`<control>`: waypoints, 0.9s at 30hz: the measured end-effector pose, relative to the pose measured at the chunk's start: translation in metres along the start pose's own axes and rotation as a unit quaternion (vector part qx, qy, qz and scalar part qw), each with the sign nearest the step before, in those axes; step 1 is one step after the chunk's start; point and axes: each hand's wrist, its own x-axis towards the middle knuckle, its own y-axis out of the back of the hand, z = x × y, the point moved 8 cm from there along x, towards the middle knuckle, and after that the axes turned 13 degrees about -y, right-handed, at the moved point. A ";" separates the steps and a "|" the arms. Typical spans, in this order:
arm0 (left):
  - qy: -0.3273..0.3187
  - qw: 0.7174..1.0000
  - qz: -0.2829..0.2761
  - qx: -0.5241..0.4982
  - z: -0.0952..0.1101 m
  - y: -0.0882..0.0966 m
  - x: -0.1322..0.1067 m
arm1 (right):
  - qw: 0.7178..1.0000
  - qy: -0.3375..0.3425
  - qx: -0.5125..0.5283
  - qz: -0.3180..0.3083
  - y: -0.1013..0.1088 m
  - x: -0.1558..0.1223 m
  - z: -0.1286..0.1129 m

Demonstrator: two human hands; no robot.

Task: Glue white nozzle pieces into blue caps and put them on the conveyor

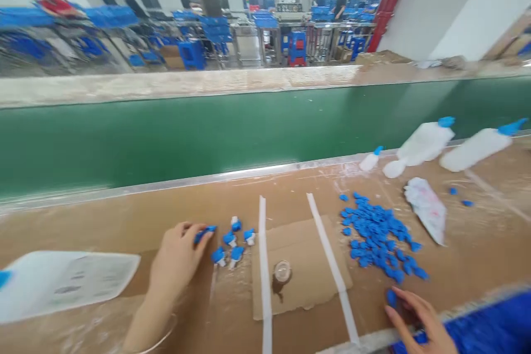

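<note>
the left hand (pixel 176 261), lower left of centre, pinches a blue cap (pixel 204 230) between thumb and fingertips, just left of a cluster of blue-and-white caps (pixel 233 246) on the brown table (pixel 124 215). the right hand (pixel 421 318), at the lower right edge, lies flat with fingers loosely spread, its fingertips just beside a loose blue cap (pixel 391 297) below the pile of blue caps (pixel 375 235). between the hands lies a cardboard sheet (pixel 307 254) crossed by two white strips (pixel 262 265). white bottles (pixel 423 142) lie at the upper right by the green conveyor belt (pixel 166 138)
</note>
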 end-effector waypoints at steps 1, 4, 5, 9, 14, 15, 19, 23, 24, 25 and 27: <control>-0.006 1.000 -0.015 -0.008 0.000 -0.003 0.001 | 1.000 0.004 -0.015 -0.001 0.001 -0.002 -0.003; -0.031 0.998 -0.051 0.004 0.001 -0.011 0.003 | 0.999 0.004 -0.041 -0.002 -0.001 -0.005 -0.012; -0.043 0.997 -0.057 0.013 0.003 -0.012 0.003 | 0.999 0.004 -0.044 -0.004 -0.002 -0.006 -0.014; -0.049 0.998 -0.026 -0.007 0.011 0.001 -0.002 | 0.999 0.022 -0.023 -0.037 -0.008 -0.005 -0.019; 0.075 0.976 0.007 -0.204 0.011 0.011 -0.042 | 0.999 0.003 -0.018 -0.049 -0.008 0.001 -0.016; 0.098 0.965 0.000 -0.244 0.012 0.008 -0.053 | 0.998 0.001 -0.024 -0.058 -0.009 0.002 -0.016; 0.208 0.906 -0.025 -0.368 0.005 -0.006 -0.090 | 0.994 -0.006 -0.041 -0.098 -0.012 0.006 -0.015; 0.293 0.836 -0.003 -0.464 -0.004 -0.017 -0.112 | 0.995 -0.018 -0.030 -0.097 -0.011 0.012 -0.015; 0.298 0.819 -0.008 -0.490 -0.002 -0.022 -0.115 | 0.995 -0.012 -0.027 -0.094 -0.011 0.013 -0.021; 0.299 0.802 -0.016 -0.517 0.002 -0.028 -0.118 | 0.996 0.001 -0.024 -0.092 -0.011 0.013 -0.032; 0.295 0.768 -0.047 -0.567 0.014 -0.041 -0.123 | 0.994 0.050 -0.015 -0.097 -0.017 0.010 -0.067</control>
